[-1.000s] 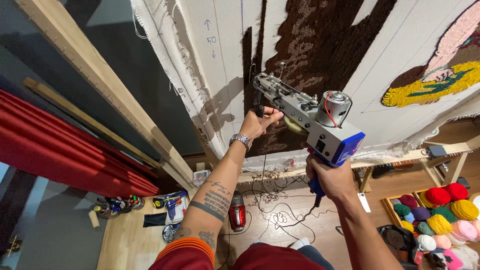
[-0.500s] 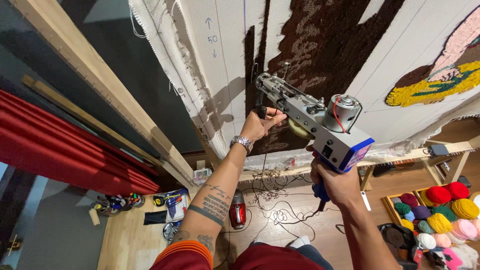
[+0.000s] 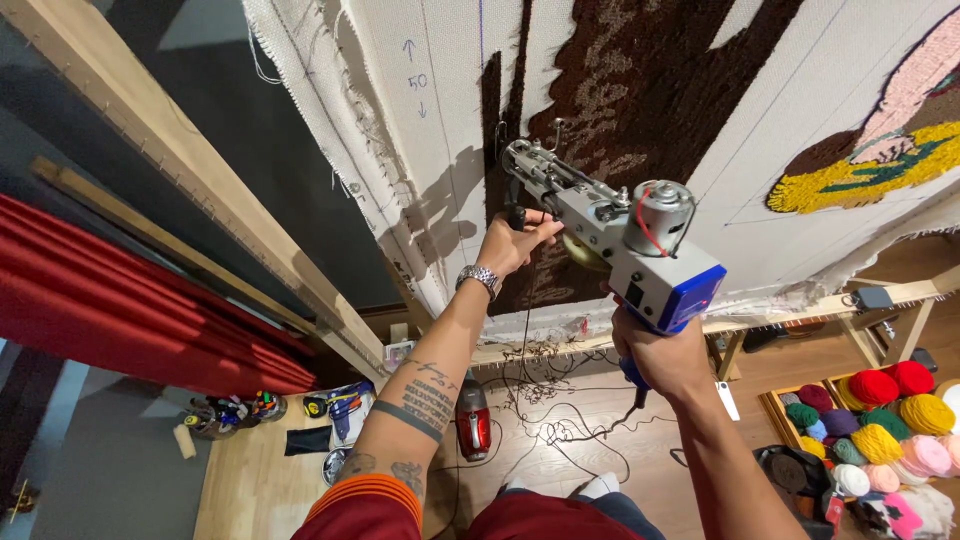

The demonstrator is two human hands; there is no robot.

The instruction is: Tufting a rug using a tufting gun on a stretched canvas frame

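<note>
A grey tufting gun (image 3: 610,225) with a blue rear end and a silver motor is pressed nose-first against a white cloth (image 3: 440,120) stretched on a wooden frame (image 3: 200,190). My right hand (image 3: 655,350) grips its rear handle from below. My left hand (image 3: 515,240), with a metal watch on the wrist, is shut on the black front handle under the gun's nose. The needle meets a dark brown tufted patch (image 3: 640,80). A pink, yellow and green tufted shape (image 3: 880,160) sits at the right of the cloth.
A red curtain (image 3: 120,300) hangs at the left. On the wooden floor lie a red canister (image 3: 473,425), tools and small bottles (image 3: 225,410), and tangled yarn strands (image 3: 560,420). A wooden tray of coloured yarn balls (image 3: 880,420) stands at the lower right.
The gun and both hands have shifted slightly upward along the brown patch. Both grips stay the same.
</note>
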